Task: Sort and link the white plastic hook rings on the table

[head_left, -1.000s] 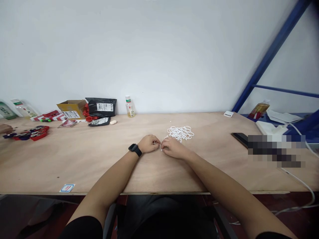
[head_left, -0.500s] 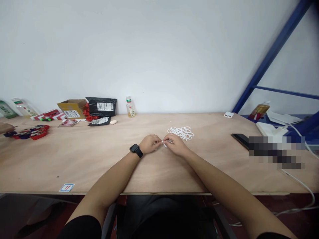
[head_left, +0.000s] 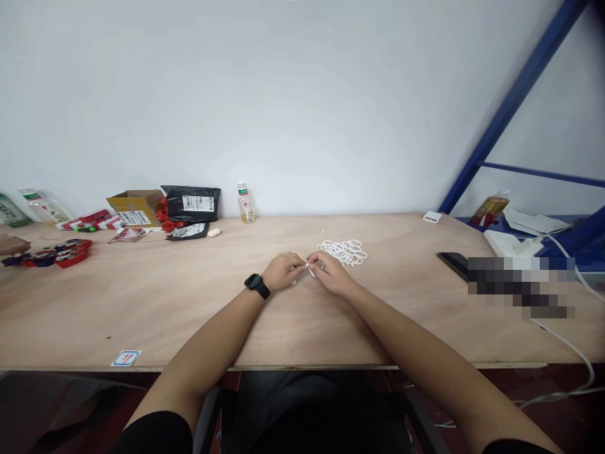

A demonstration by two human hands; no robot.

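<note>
My left hand (head_left: 282, 271), with a black watch (head_left: 256, 285) on its wrist, rests low over the table with thumb and fingers pinched together. Opposite it, my right hand (head_left: 329, 272) pinches a thin white loop (head_left: 311, 272). The fingertips of both hands meet at this loop, and most of it is hidden by the fingers. A small pale bit (head_left: 293, 283) shows under the left fingers, too small to name. Just beyond the right hand lies a loose pile of white loops (head_left: 350, 253), like cord or elastic bands.
Along the wall stand a bottle (head_left: 245, 205), black parcel bags (head_left: 193, 203) and a cardboard box (head_left: 135, 208). Red and dark packets (head_left: 73, 252) lie at left beside another person's hand (head_left: 13, 244). At right are a phone (head_left: 452, 265), a power strip (head_left: 513, 248) and cables.
My fingertips have shifted slightly around the white loop, and a little more of it shows. The other person's hand at left has moved slightly. The pile stays as it was.
</note>
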